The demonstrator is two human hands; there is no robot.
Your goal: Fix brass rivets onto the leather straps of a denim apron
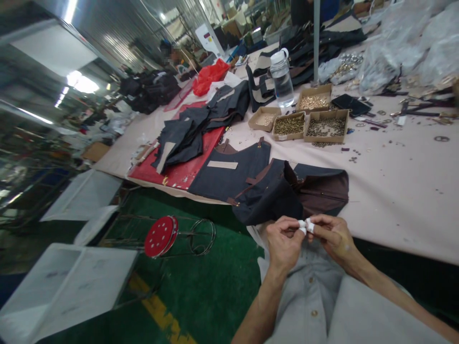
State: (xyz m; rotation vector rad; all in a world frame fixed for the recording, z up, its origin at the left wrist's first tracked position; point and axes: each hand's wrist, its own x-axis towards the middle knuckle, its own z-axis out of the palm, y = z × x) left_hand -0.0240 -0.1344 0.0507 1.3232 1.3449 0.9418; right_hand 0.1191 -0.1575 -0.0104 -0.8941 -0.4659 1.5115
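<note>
My left hand point(286, 242) and my right hand point(333, 238) meet in front of my body, just off the table's edge. White wrapping covers some of the fingertips. The fingers of each are pinched together, and whatever lies between them is too small to make out. Right beyond my hands, a dark fabric piece with a brown lining point(272, 196) lies bunched and partly open on the table. Beside it, a flat dark panel point(244, 165) has a beige strip and brown tabs.
Small cardboard boxes of metal fittings point(289, 125) stand behind the fabric with a water bottle point(281, 79). More dark pieces point(193, 129) lie on a red board point(154, 169). A metal pole point(316, 43) rises further back. A red stool point(161, 236) and white bins point(71, 282) stand left.
</note>
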